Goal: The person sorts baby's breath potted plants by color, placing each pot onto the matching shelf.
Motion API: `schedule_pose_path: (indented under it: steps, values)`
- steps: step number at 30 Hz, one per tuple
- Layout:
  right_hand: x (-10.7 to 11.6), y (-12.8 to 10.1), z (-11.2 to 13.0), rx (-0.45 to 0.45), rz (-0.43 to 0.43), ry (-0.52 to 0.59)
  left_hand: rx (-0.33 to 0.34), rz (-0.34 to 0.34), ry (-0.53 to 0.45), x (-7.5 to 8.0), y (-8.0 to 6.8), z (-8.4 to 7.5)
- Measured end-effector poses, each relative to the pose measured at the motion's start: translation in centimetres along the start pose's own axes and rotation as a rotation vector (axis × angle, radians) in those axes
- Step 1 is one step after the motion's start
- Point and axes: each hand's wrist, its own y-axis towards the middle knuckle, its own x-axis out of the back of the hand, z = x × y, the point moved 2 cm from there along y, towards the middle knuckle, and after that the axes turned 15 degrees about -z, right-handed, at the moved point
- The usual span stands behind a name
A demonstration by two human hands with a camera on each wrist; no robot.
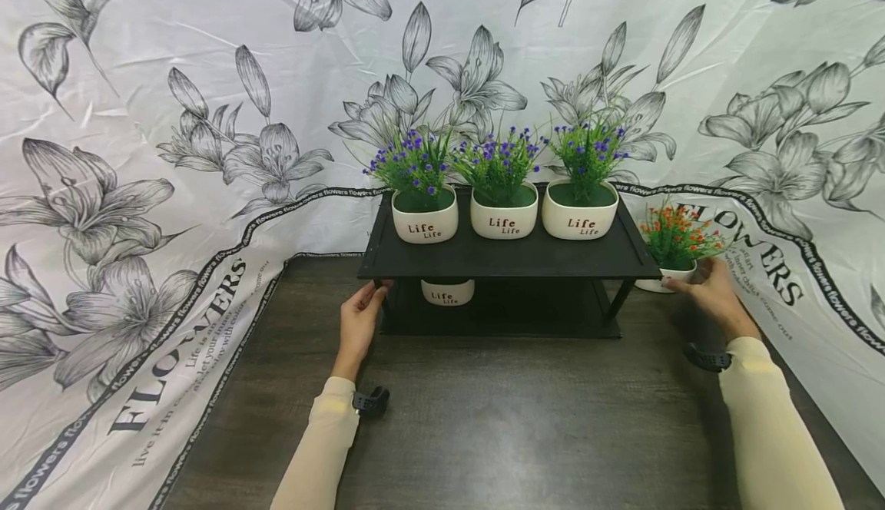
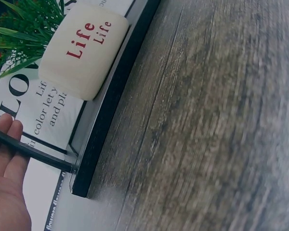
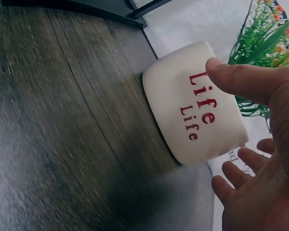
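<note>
At the right end of the shelf [image 1: 505,260], right hand [image 1: 712,291] spread open, thumb over the front of the orange-flowered pot [image 3: 197,103], fingers cupped past its far side, grip not closed. Pot stands on the surface [image 1: 518,418] just right of the shelf, directly ahead of that hand. Left hand [image 1: 359,318] open, fingers on the shelf's left leg [image 2: 33,154]; lower-tier pot [image 1: 447,292] near.

matt cream pot [image 3: 192,106], grainy wood table [image 1: 518,418]

Head view overlooks shelf [image 1: 505,256], wrist views close
</note>
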Motion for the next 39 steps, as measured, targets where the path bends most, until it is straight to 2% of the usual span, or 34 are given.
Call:
schedule_pose_path:
  steps: [6,13,16,21,29,31,37,39]
  values:
    - [-0.9,0.2,0.1,0.046,0.02,0.051,0.01,-0.007,0.025,0.0,0.0,0.0]
    - [-1.2,0.3,0.1,-0.003,0.033,-0.007,0.007,-0.012,0.014,0.0,0.1,0.1]
    - [-1.3,0.4,-0.1,0.02,0.005,0.019,0.011,-0.017,0.017,0.0,0.0,0.1]
    - [-1.6,0.8,-0.2,0.117,-0.066,0.04,0.018,-0.018,0.03,0.0,0.0,0.0]
    - [-1.8,0.7,-0.2,0.178,-0.122,-0.088,0.019,-0.024,0.042,0.0,0.1,0.0]
    - [-2.0,0.6,-0.4,0.159,-0.12,-0.083,0.026,-0.026,0.051,0.0,0.0,0.0]
    - [-2.5,-0.2,-0.8,-0.067,-0.011,-0.012,0.035,-0.031,0.073,0.1,0.0,0.0]
    - [-2.7,-0.3,-0.8,-0.094,0.002,0.008,0.03,-0.027,0.066,0.0,0.0,0.1]
